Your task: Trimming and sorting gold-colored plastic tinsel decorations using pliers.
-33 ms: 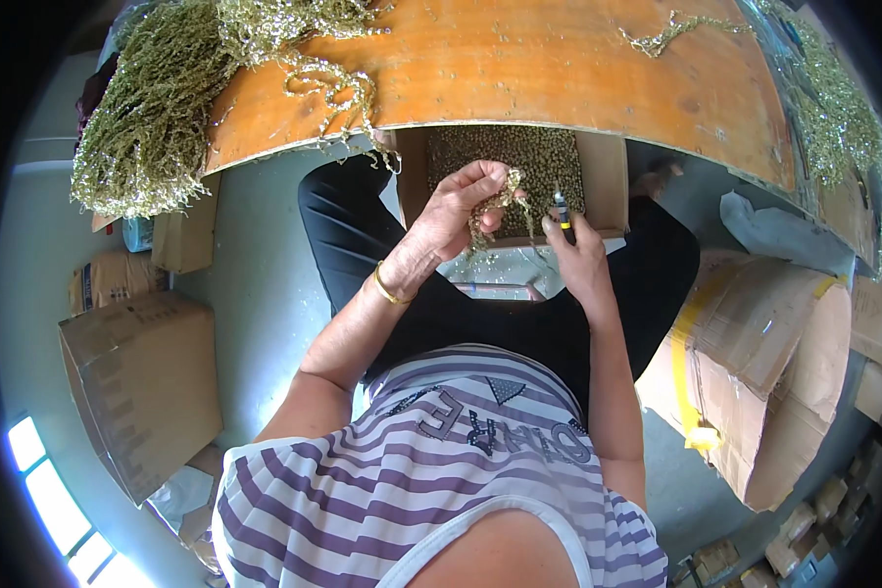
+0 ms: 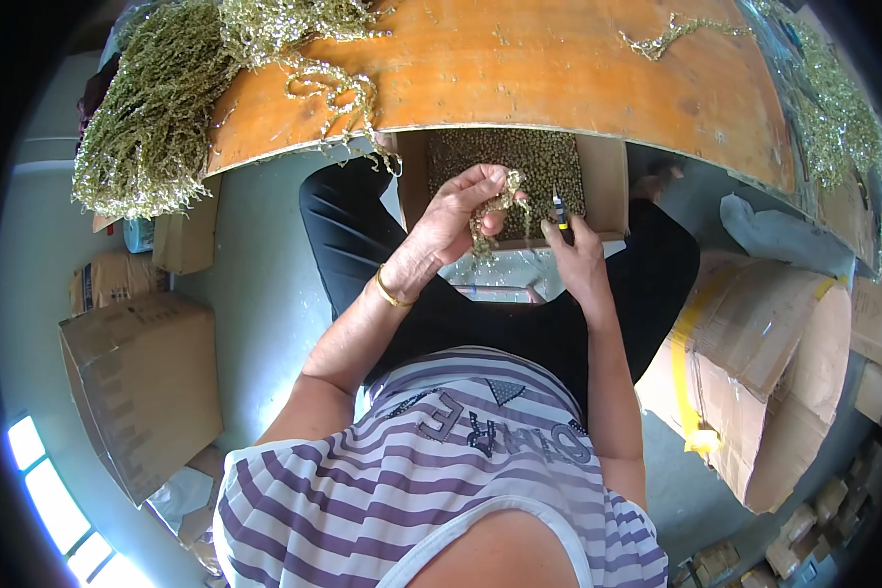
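My left hand (image 2: 461,211), with a gold bracelet at the wrist, pinches a short bunch of glittery gold bead garland (image 2: 487,235) between thumb and fingers, its strands dangling below. In my right hand (image 2: 583,257) is a small pointed tool (image 2: 561,212) with a metal tip and a black-and-yellow handle. Its tip points away from me, to the right of the bunch and apart from it. Just beyond both hands, under the table's edge, a cardboard box (image 2: 612,188) holds a mass of small gold-brown beads or pieces (image 2: 505,147).
An orange wooden table (image 2: 519,73) spans the far side. Gold garland (image 2: 152,118) hangs in a thick heap over its left end; more garland (image 2: 823,108) lies at the right. Large cardboard boxes stand left (image 2: 147,387) and right (image 2: 755,363) of me.
Both hands stay in nearly the same place. The tool's tip is turned slightly, and the dangling strands have shifted a little.
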{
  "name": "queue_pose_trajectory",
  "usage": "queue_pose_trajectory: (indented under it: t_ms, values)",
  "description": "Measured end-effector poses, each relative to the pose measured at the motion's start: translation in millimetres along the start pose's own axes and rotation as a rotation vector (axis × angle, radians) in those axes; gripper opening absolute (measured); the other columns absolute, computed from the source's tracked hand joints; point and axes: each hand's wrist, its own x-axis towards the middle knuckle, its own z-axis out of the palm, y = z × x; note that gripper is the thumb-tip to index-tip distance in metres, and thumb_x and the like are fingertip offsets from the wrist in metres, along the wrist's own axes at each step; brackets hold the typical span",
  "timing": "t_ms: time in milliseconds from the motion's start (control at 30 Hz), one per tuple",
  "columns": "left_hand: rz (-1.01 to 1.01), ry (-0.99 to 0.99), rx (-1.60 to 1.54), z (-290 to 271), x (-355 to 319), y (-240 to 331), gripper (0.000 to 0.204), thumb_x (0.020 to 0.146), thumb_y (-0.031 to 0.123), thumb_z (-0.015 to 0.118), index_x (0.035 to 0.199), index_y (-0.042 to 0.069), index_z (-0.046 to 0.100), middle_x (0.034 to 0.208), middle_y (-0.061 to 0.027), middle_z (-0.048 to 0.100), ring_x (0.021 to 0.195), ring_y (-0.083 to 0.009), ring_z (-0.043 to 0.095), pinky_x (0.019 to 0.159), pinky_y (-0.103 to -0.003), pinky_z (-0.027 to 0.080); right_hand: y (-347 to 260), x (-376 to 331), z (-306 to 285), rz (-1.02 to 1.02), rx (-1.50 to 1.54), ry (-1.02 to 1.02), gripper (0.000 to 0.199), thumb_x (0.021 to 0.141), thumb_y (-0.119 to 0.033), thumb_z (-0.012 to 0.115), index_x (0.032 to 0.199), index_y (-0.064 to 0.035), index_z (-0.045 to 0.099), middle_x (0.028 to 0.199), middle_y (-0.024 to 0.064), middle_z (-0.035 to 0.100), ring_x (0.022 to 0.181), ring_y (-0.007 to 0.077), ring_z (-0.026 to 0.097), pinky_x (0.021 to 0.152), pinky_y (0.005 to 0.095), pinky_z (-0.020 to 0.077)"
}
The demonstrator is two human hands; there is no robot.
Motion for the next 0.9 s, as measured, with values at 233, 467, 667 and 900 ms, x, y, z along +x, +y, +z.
queue_pose_trajectory:
  t_ms: [233, 467, 667, 900]
  values:
    - [-0.016, -0.075, -0.199, 0.9, 2.3, 0.8, 0.028, 0.085, 0.019, 0.054, 0.109, 0.006, 0.047, 0.093, -0.0081, 0.056, 0.057, -0.0074, 0.042, 0.052, -0.020, 0.037, 43.3, 7.6, 0.9, 0.532, 0.952, -0.045, 0.032, 0.083, -0.033, 0.056, 0.103, -0.0087, 0.053, 0.090, 0.0049, 0.057, 0.086, 0.0178, 0.055, 0.074, 0.0397, 0.0444]
    - [0.027, 0.001, -0.018, -16.7, -4.5, -39.5, 0.026, 0.079, 0.005, 0.059, 0.103, 0.006, 0.051, 0.088, -0.0059, 0.059, 0.062, -0.0082, 0.051, 0.057, -0.021, 0.044, 2.3, 0.6, 19.7, 0.048, 0.356, 0.150, 0.036, 0.082, -0.022, 0.056, 0.112, -0.0038, 0.049, 0.091, 0.0059, 0.055, 0.082, 0.0180, 0.056, 0.069, 0.0317, 0.0443]
    - [-0.133, -0.001, -0.060, -4.8, -12.2, -62.8, 0.013, 0.082, 0.006, 0.056, 0.094, 0.003, 0.052, 0.087, -0.0058, 0.059, 0.061, -0.0082, 0.049, 0.056, -0.021, 0.041, -109.6, 77.9, -8.3, -0.844, -0.738, 0.538, 0.034, 0.074, -0.018, 0.062, 0.103, -0.0041, 0.052, 0.088, 0.0130, 0.051, 0.085, 0.0295, 0.050, 0.073, 0.0398, 0.0373]
    - [-0.014, -0.016, -0.002, -10.9, -45.6, -51.1, 0.017, 0.083, 0.004, 0.051, 0.098, -0.001, 0.053, 0.089, -0.0073, 0.059, 0.063, -0.0084, 0.049, 0.058, -0.020, 0.041, -90.2, 179.8, 21.8, -0.700, -1.101, 0.412, 0.042, 0.075, -0.035, 0.060, 0.107, -0.0085, 0.050, 0.103, 0.0120, 0.049, 0.100, 0.0259, 0.044, 0.086, 0.0446, 0.0311]
